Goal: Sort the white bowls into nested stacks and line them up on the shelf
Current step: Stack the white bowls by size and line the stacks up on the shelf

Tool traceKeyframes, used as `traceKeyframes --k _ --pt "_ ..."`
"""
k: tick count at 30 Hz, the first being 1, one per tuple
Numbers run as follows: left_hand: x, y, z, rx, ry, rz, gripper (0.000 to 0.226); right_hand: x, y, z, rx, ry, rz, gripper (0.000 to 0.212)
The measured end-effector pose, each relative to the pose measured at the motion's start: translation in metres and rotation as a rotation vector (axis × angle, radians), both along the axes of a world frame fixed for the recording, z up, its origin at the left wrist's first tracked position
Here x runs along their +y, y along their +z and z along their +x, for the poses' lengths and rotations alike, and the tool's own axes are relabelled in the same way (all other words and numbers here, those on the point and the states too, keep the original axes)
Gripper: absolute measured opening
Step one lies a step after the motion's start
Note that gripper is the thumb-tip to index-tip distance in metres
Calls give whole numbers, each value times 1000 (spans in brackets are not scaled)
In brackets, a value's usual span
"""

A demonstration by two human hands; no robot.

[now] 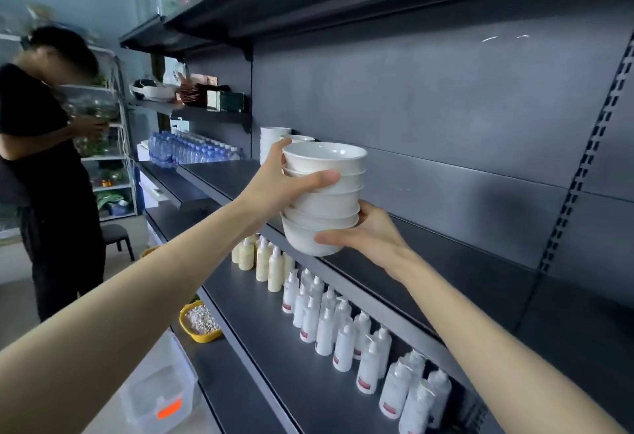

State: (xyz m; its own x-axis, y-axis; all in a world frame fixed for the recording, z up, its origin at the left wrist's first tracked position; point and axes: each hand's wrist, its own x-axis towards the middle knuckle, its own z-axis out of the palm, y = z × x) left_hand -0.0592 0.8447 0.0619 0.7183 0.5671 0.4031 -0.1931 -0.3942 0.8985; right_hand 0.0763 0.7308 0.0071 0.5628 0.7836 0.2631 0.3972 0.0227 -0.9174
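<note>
1. You hold a stack of white bowls [324, 200] with both hands. About six bowls sit one inside the other. The stack stands almost straight up, with its long way running from 6 to 12 o'clock.
2. Your left hand [278, 190] grips the stack from its 9 o'clock side, with the thumb curled across the front. Your right hand [368, 233] cups the low bowls from 4 o'clock, with the thumb under the lowest bowl. Both hands wrap tight round the stack.
3. The stack is right at the front edge of the dark shelf [480, 262]. I cannot tell if its bottom touches the shelf.
4. More bowl stacks [274, 138] stand on this shelf at 11 o'clock from your stack, just past your left hand. That hand is the nearer one to them. I think your stack should go down in line with them, so that is the way to watch.
5. The white bottles [329, 317] on the shelf below have red labels, too small to read. The clear box [151, 382] at 7 o'clock has an orange tag [168, 411]. I can read no words on it.
</note>
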Motion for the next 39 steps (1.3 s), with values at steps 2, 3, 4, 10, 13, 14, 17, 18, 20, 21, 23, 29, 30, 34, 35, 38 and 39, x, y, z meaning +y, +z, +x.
traceKeyframes --k 2,3,4,10,13,14,17,18,20,21,23,29,30,34,35,38,39 --pt "37 -4 17 0 -22 -2 78 33 -2 11 -6 -27 -4 75" --pt "56 -7 26 6 -37 -2 88 50 -5 18 -7 -45 -9 75" --pt "75 -10 34 16 -52 -5 97 67 -9 25 -7 -63 -15 73" --pt "179 -19 97 96 -126 32 97 155 -23 62 27 -199 -30 67" --pt "213 -21 136 119 -207 56 92 179 -25 83 47 -278 -29 50" --pt "221 -23 149 124 -229 53 92 184 -26 90 50 -300 -32 46" --pt "240 -30 191 157 -316 51 90 194 -29 115 54 -379 -37 41" --pt "244 -33 204 167 -345 55 85 196 -31 124 52 -406 -42 41" --pt "251 -41 230 170 -398 67 60 199 -36 143 46 -447 -55 42" --pt "253 -44 242 168 -422 71 50 201 -38 151 49 -467 -60 43" --pt "258 -50 267 159 -463 71 44 203 -41 169 50 -508 -74 46" --pt "274 -64 324 161 -583 57 105 211 -53 211 79 -624 -110 74" --pt "276 -66 330 166 -597 50 106 212 -53 214 82 -636 -114 74" --pt "282 -69 351 156 -647 65 83 217 -53 222 100 -664 -111 61" --pt "283 -70 354 157 -668 55 84 219 -53 223 105 -675 -110 59" --pt "287 -72 363 157 -741 35 100 224 -55 224 119 -716 -111 57" --pt "289 -74 366 147 -763 35 102 226 -55 223 120 -733 -113 59"
